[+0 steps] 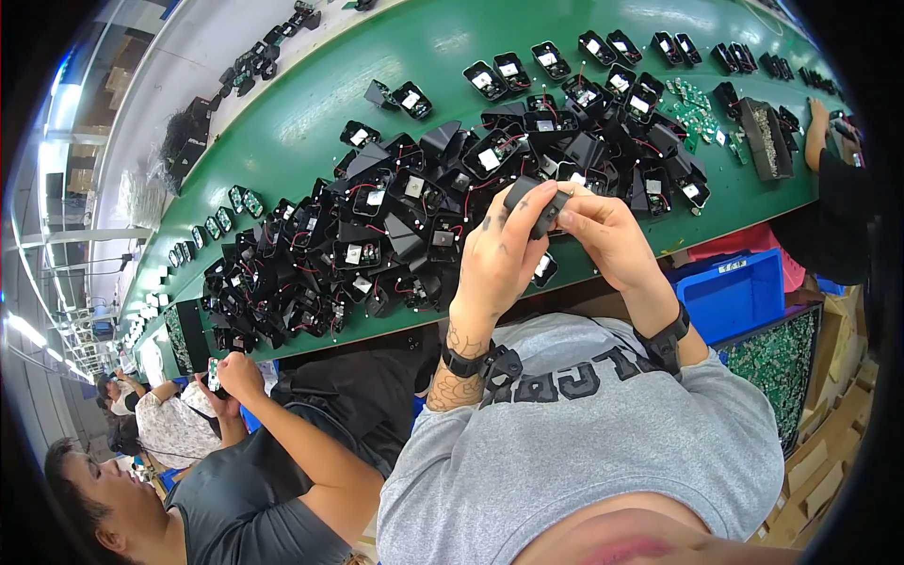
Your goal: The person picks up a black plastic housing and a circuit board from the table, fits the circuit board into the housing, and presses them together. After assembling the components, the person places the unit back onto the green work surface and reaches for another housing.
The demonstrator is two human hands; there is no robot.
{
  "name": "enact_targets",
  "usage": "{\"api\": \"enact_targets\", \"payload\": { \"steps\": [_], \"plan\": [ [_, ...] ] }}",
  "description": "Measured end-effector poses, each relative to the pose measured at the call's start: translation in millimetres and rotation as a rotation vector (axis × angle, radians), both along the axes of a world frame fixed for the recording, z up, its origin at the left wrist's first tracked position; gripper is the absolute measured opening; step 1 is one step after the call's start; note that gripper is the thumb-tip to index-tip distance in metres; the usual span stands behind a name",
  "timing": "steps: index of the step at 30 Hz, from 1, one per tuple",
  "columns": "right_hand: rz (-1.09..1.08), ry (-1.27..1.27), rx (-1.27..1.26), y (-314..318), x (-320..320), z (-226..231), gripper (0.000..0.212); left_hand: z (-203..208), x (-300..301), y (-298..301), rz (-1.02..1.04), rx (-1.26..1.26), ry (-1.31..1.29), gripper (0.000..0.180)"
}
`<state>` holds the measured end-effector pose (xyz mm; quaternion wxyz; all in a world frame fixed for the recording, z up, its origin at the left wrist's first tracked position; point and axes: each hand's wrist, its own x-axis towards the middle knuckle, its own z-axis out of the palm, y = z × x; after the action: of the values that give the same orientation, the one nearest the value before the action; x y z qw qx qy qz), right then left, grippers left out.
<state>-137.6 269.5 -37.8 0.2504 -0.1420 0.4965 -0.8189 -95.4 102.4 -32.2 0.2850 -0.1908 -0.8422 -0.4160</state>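
Both my hands are raised in front of my chest, closed around one small black plastic housing [546, 218]. My left hand [497, 259] grips it from the left, fingers wrapped over its top. From the right, my right hand [612, 240] pinches its edge with thumb and fingers. The inside of this housing is hidden from view. Beyond and to the left of my hands lies a big heap of black plastic housings [405, 235], many open, with red wires and pale parts inside.
The green worktable [311, 132] carries rows of open housings, loose green circuit boards [695, 113] and a grey box of small parts [765, 141]. A blue bin [730, 292] stands at my right. A co-worker [273, 480] sits at my left; another person's arm [817, 132] reaches in far right.
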Motion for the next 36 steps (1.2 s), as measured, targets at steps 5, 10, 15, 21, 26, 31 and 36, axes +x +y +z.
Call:
{"api": "enact_targets", "payload": {
  "steps": [5,10,15,21,26,31,36],
  "plan": [
    [0.034,-0.059,-0.052,0,2,-1,0.017,7,1,-1,-0.037,-0.018,0.019,0.060],
    [0.076,-0.003,-0.012,2,0,-4,0.017,4,5,-1,-0.050,0.048,-0.112,0.063],
    [0.048,-0.022,-0.071,0,2,-8,0.017,8,4,0,-0.025,-0.022,-0.049,0.068],
    [0.089,-0.066,-0.151,4,0,-12,0.019,9,6,4,-0.033,-0.030,-0.073,0.064],
    [0.181,-0.280,-0.271,5,0,-8,0.020,7,5,5,-0.055,-0.073,-0.017,0.062],
    [-0.011,-0.146,-0.120,4,2,-18,0.016,-3,3,6,0.007,-0.016,0.019,0.068],
    [-0.125,-0.214,-0.104,1,8,-17,0.012,-1,5,7,0.022,-0.024,-0.005,0.069]
  ]
}}
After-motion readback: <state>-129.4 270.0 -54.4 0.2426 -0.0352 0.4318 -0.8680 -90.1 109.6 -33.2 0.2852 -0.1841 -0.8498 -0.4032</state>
